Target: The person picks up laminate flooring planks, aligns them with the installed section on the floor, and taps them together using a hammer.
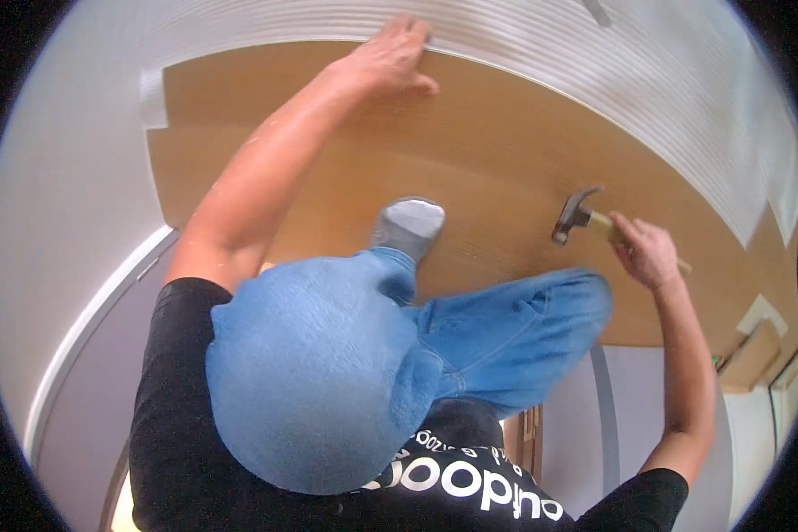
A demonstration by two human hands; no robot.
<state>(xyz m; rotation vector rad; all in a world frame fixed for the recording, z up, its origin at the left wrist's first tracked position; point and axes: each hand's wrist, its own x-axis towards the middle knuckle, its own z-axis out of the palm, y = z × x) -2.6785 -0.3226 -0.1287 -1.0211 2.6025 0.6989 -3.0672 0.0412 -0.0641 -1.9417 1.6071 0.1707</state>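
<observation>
A claw hammer (575, 215) with a dark metal head and a light wooden handle is gripped in my right hand (649, 252). Its head hangs over the brown board (496, 133), to the right of my foot. Far ahead, my left hand (394, 58) lies at the curved-looking border between that board and a white ribbed sheet (505, 35). The left thumb is spread away from the fingers, and nothing shows in that hand. The fingertips are slightly blurred.
My grey shoe (411, 223) rests on the board between my bent, jeans-covered legs. A white baseboard (89, 324) runs along the left wall. At the top lies a narrow grey object (597, 11). Brown pieces (754, 355) are at the far right.
</observation>
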